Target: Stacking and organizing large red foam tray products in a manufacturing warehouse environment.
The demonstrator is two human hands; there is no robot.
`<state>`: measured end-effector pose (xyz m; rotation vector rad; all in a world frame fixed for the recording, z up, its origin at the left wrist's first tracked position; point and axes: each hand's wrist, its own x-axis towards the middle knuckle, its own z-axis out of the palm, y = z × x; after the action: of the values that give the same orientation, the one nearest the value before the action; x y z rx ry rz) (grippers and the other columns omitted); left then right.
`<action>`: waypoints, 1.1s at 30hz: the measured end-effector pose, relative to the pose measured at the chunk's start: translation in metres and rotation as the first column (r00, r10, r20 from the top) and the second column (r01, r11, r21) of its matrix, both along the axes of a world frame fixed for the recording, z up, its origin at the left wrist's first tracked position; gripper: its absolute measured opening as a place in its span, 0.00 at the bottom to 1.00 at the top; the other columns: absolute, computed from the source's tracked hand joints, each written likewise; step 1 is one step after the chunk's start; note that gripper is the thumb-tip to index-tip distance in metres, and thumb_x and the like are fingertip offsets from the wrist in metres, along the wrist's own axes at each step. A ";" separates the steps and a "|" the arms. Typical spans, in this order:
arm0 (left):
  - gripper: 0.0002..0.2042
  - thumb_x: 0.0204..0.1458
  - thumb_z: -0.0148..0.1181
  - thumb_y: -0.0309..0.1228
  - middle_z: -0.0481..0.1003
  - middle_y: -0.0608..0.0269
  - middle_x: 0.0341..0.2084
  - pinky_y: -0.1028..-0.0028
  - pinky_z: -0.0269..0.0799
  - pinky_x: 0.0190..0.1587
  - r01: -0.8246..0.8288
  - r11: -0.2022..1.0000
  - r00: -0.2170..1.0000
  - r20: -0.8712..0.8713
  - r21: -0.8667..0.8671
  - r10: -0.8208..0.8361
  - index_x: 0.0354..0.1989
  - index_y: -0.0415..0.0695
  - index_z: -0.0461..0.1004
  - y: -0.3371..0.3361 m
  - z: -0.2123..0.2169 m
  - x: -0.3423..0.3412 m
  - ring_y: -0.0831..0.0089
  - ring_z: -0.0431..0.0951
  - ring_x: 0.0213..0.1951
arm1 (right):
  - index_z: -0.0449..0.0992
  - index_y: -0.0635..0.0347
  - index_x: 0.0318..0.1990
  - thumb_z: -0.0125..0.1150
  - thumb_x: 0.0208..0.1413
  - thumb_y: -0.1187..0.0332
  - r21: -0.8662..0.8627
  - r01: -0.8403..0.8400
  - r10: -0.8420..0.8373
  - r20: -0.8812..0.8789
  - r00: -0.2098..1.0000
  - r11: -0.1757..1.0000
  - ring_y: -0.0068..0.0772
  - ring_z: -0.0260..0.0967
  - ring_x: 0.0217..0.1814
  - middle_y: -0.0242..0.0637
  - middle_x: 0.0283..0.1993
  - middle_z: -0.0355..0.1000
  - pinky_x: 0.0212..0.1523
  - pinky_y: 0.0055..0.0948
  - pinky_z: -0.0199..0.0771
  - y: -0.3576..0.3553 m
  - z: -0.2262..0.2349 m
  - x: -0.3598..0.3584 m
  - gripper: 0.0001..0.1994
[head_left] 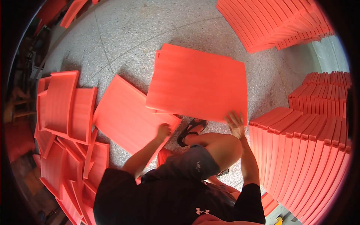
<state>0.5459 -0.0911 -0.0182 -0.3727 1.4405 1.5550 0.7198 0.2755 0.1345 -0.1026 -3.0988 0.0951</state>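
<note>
Resting wide-fingered at the near right corner of the upper red panel, perhaps to steady it across the lower red panel on the floor, the right hand accompanies a curled left hand whose grip I can't tell.

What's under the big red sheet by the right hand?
Under the big red sheet, a strip of another red sheet peeks out at the upper left. The big one also covers part of a slanted red sheet, lower left. Anything else beneath is hidden.
</note>
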 end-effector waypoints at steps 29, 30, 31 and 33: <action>0.36 0.48 0.60 0.46 0.58 0.28 0.45 0.51 0.62 0.48 -0.345 0.504 0.596 -0.600 -0.792 -0.534 0.57 0.32 0.54 0.017 -0.037 -0.091 0.39 0.64 0.47 | 0.59 0.48 0.62 0.61 0.42 0.69 -0.106 0.374 -0.382 -0.061 0.922 0.921 0.48 0.45 0.69 0.41 0.66 0.52 0.66 0.59 0.35 0.072 -0.132 -0.007 0.34; 0.37 0.49 0.59 0.47 0.58 0.27 0.47 0.52 0.62 0.50 -0.342 0.492 0.577 -0.592 -0.801 -0.563 0.57 0.31 0.54 0.007 -0.041 -0.098 0.38 0.64 0.48 | 0.53 0.52 0.64 0.66 0.40 0.67 -0.178 0.530 -0.548 -0.068 0.834 0.829 0.48 0.45 0.69 0.43 0.66 0.52 0.67 0.57 0.35 0.077 -0.127 -0.020 0.40; 0.36 0.51 0.57 0.46 0.58 0.29 0.50 0.54 0.61 0.52 -0.287 0.504 0.603 -0.563 -0.815 -0.566 0.59 0.30 0.52 0.012 -0.045 -0.100 0.40 0.63 0.50 | 0.53 0.52 0.64 0.66 0.40 0.67 -0.162 0.547 -0.562 -0.065 0.824 0.821 0.48 0.45 0.69 0.43 0.66 0.52 0.67 0.57 0.35 0.094 -0.135 -0.016 0.40; 0.35 0.52 0.55 0.45 0.58 0.32 0.52 0.55 0.61 0.53 -0.182 0.635 0.647 -0.578 -0.751 -0.497 0.59 0.31 0.52 0.015 -0.053 -0.110 0.44 0.63 0.52 | 0.43 0.58 0.66 0.72 0.38 0.64 -0.563 0.590 -0.780 -0.170 0.603 0.579 0.45 0.53 0.65 0.44 0.63 0.57 0.65 0.46 0.49 0.122 -0.165 -0.006 0.50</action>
<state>0.4362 -0.0760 -0.0711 -0.0094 2.7384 0.8194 0.7137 0.3979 -0.0305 -1.1645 -2.3143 0.7090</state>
